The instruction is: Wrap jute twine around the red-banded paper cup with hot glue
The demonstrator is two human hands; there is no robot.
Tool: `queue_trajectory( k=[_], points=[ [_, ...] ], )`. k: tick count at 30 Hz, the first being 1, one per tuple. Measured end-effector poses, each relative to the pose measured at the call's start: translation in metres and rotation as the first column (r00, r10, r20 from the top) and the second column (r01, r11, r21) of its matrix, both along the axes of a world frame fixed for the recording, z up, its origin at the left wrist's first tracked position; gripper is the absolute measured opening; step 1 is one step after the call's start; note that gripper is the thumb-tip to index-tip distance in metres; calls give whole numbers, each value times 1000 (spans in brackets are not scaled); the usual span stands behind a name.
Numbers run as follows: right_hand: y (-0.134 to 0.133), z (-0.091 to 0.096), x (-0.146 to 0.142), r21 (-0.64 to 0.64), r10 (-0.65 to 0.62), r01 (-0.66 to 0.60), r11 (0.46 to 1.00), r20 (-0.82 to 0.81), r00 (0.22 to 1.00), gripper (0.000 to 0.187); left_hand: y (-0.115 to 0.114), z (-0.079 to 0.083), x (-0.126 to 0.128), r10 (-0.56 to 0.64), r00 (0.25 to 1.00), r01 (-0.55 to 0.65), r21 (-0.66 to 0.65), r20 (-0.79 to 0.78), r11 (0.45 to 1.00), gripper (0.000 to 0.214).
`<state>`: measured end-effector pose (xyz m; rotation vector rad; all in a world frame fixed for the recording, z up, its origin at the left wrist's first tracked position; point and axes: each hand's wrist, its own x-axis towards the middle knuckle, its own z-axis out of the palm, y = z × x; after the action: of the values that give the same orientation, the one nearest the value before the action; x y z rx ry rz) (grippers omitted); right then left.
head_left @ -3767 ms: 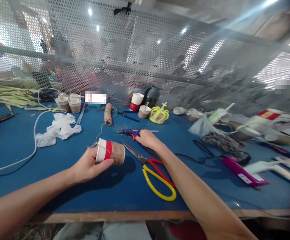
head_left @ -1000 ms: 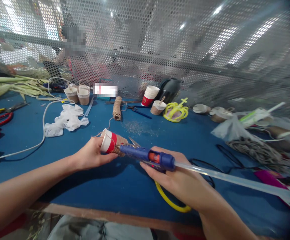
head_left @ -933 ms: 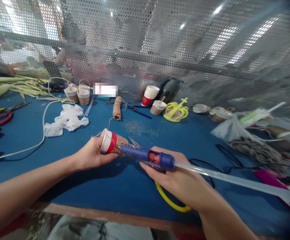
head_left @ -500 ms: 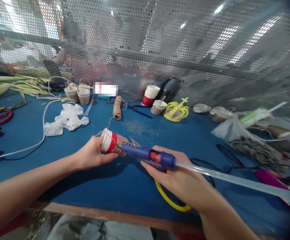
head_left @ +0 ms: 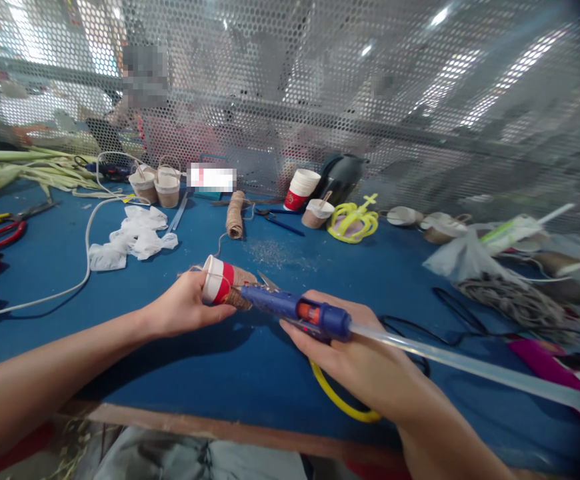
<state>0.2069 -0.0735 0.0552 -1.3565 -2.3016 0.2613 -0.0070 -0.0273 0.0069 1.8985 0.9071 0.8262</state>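
Observation:
My left hand (head_left: 187, 300) is closed around a red and white paper cup (head_left: 212, 281) that lies on its side, its lower part wrapped in brown twine. In my right hand (head_left: 343, 347) is a blue hot glue gun (head_left: 280, 301) with a long clear glue stick (head_left: 440, 357) out of its back. The gun's nozzle is at the twine-wrapped part of the cup; whether it touches I cannot tell. Yellow-handled scissors (head_left: 340, 400) are also in my right hand, under the gun, mostly hidden. Twine runs from the cup to a twine roll (head_left: 235, 215) behind it.
Left are crumpled white plastic (head_left: 143, 233), a white cable (head_left: 89, 247) and red-handled scissors (head_left: 5, 241). At the back stand twine-wrapped cups (head_left: 168, 193), stacked paper cups (head_left: 301, 187), pliers (head_left: 285, 223) and a yellow crown-shaped piece (head_left: 353, 223). A plastic bag (head_left: 453, 257) and grey cord (head_left: 515, 300) lie right.
Almost nothing differs. The glue gun's nozzle stays at the cup, with the gun and my right hand shifted very slightly.

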Motion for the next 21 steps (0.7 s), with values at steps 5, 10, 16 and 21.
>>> queue_trajectory(
  k=[5, 10, 16, 21],
  points=[
    [-2, 1, 0, -58, -21, 21, 998, 8, 1000, 15, 0, 0, 1, 22, 999, -21, 12, -24, 1000, 18],
    [-4, 5, -2, -113, -37, 38, 993, 6, 999, 17, -1, 1, 1, 28, 1000, -28, 14, -4, 1000, 15],
    [-4, 6, -2, -97, -26, 28, 995, 27, 999, 19, -1, -2, 1, 27, 999, -26, 33, -29, 999, 20],
    [-3, 2, 0, -73, -14, 13, 997, -12, 1000, 14, 0, -1, 0, 25, 995, -11, 145, -97, 989, 18]
  ],
)
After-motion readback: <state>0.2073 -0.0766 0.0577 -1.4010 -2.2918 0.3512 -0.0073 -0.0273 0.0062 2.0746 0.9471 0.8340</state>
